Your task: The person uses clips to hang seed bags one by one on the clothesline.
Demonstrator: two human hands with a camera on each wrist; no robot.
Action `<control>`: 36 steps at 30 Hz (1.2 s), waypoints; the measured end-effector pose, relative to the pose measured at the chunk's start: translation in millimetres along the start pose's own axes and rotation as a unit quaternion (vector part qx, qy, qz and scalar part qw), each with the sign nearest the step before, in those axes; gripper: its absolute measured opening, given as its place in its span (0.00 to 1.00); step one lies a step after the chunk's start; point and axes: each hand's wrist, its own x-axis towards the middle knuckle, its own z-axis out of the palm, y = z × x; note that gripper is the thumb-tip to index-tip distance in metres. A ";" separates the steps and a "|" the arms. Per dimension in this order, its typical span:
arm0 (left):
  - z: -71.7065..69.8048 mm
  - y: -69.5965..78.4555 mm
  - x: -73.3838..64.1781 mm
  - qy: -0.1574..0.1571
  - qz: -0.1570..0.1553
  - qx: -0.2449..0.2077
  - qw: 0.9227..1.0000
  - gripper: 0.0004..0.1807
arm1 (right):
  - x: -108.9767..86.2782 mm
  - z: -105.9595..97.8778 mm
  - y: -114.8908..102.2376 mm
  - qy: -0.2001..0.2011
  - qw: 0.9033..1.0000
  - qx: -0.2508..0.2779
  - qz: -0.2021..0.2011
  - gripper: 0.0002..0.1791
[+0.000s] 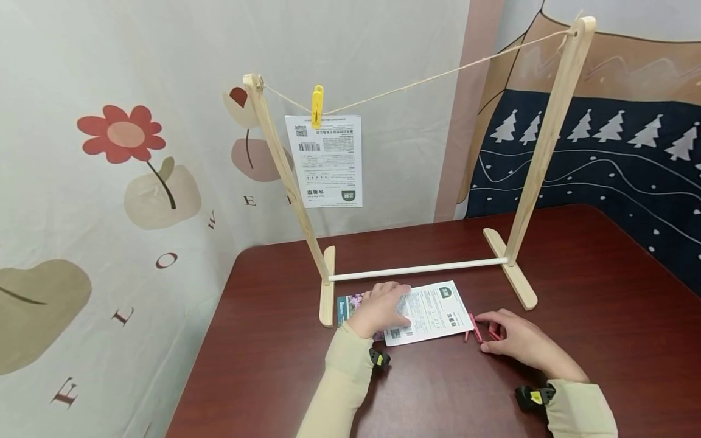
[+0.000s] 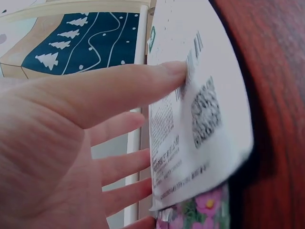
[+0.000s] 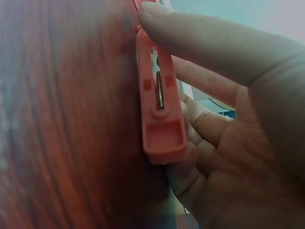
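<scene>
A white printed seed packet (image 1: 432, 310) lies on the table, overlapping another packet with a pink-flower picture (image 2: 207, 210). My left hand (image 1: 380, 307) rests over the packets. In the left wrist view its thumb touches the white packet near the barcode, while the fingers extend toward the far edge. Beside the packet's right end, my right hand (image 1: 515, 337) is at several red clothespins (image 1: 476, 328), thumb and index finger apart. The right wrist view shows a red clothespin (image 3: 163, 114) close up, with the thumb touching red plastic beyond it; some fingertips are hidden.
Behind the hands stands a wooden frame with two posts (image 1: 547, 140) and a white crossbar (image 1: 418, 269). From its sagging string (image 1: 454, 72), a yellow clothespin (image 1: 317, 106) holds another printed packet (image 1: 328, 161). Patterned cloth (image 1: 405, 55) hangs behind the table (image 1: 263, 359).
</scene>
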 end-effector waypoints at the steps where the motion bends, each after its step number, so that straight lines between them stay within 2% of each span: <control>1: -0.1 0.4 -0.3 0.001 -0.001 -0.002 1.000 0.40 | -0.1 0.3 0.3 0.001 1.000 0.004 0.000 0.26; 9: 1.0 -1.4 0.9 0.015 0.004 -0.011 1.000 0.40 | 0.3 2.2 2.9 0.016 0.999 0.039 0.012 0.23; 18: 2.2 -4.7 3.4 0.034 0.006 -0.012 0.999 0.37 | 0.5 2.1 4.3 -0.001 0.993 0.106 0.052 0.19; 21: 2.4 -4.0 3.9 0.039 0.006 -0.015 0.999 0.38 | 1.8 1.8 9.4 0.000 0.986 0.156 0.054 0.19; 25: 2.0 -3.0 4.1 0.042 0.003 -0.013 0.999 0.40 | 2.6 1.0 17.3 0.022 0.976 0.208 0.065 0.20; 31: 3.4 -2.7 5.0 0.041 0.000 -0.004 0.999 0.41 | 1.6 -0.2 24.7 0.048 0.967 0.238 0.079 0.21; 36: 4.0 -2.5 5.5 0.054 0.008 0.002 0.998 0.42 | -0.6 -0.7 25.0 0.069 0.962 0.247 0.095 0.21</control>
